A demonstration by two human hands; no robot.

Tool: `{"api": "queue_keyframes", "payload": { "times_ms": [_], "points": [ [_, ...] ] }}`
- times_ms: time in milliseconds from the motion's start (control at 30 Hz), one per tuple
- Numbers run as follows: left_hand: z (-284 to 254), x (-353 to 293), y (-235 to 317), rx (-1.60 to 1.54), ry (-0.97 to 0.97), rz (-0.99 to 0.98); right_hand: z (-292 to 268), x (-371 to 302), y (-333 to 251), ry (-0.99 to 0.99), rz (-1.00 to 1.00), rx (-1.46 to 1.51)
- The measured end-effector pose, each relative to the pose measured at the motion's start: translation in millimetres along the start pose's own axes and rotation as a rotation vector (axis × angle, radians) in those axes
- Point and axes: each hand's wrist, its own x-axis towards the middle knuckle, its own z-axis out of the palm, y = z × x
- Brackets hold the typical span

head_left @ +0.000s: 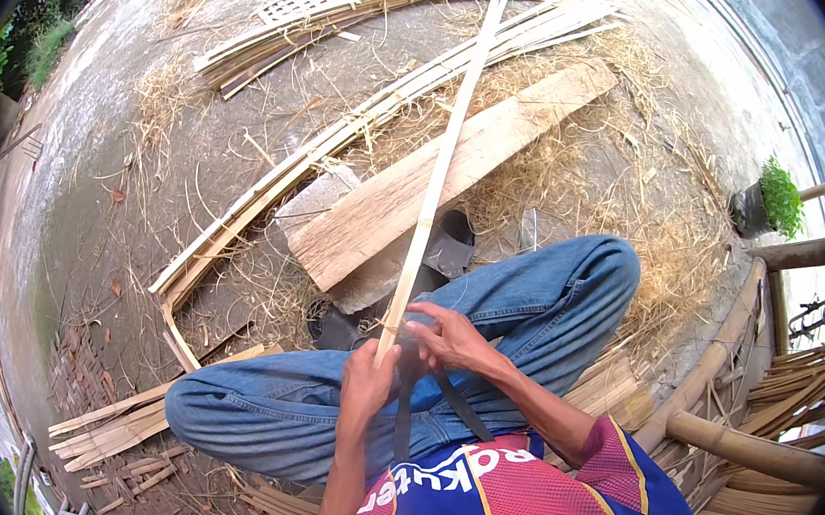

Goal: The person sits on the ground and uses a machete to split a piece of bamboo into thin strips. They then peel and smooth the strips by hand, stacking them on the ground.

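Note:
A long pale bamboo strip [435, 185] runs from my lap up past the far edge of the picture. My left hand [365, 381] is closed around its near end. Beside that end, on the right, is my right hand [452, 340], its fingers apart and pointing at the strip. Whether its fingertips touch the strip I cannot tell. Two dark straps [457, 403] hang over my lap below the hands, against my jeans [265, 413].
A wooden plank [452, 171] rests on a stone block [370, 278] before my legs. Bundles of bamboo strips [280, 178] lie beyond and to the left. Shavings [682, 276] cover the ground. A potted plant [770, 202] and bamboo poles [749, 449] stand right.

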Motion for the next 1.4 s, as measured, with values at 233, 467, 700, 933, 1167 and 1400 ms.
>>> {"api": "queue_keyframes", "payload": {
  "times_ms": [233,467,700,933,1167,1400],
  "points": [
    [-30,-25,65,-0.005,0.053,0.130,-80,62,-21,0.508,-0.277,0.565],
    [-48,-37,74,-0.113,0.048,0.153,-44,90,-106,0.229,-0.471,0.887],
    [-74,24,96,0.286,0.082,0.286,-81,175,-106,0.273,-0.382,0.888],
    [-67,42,66,0.582,0.283,0.180,-111,267,-60,0.275,-0.230,0.870],
    [-65,108,20,0.386,0.488,0.260,-116,267,-35,0.575,-0.330,0.202],
    [-76,95,11,0.662,0.508,0.242,-143,242,36,0.636,-0.393,-0.078]
  ]
}}
